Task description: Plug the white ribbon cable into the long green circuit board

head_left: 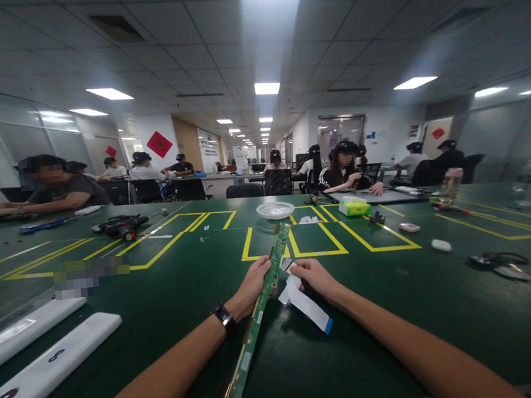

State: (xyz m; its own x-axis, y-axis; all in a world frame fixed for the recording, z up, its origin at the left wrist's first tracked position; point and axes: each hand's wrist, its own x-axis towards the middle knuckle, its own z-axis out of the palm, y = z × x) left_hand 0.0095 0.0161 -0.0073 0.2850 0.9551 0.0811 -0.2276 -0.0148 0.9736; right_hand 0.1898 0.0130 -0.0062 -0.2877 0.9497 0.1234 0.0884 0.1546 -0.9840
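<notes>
On the green bench (165, 328), two long white bars (72, 356) lay at the far left. Next, the person's left grip (251, 283) was closed around a long, thin green circuit board (248, 348), which slanted across the middle. Just beside it, the right grip (320, 280) pinched a flat white ribbon (309, 306) with a blue tip (328, 326). Farther right lay a small white oval thing (441, 245).

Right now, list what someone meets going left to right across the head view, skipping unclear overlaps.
White bar marked 8, green circuit board, white ribbon cable, green tissue pack, pink case, white oval object, clear plastic bottle.
</notes>
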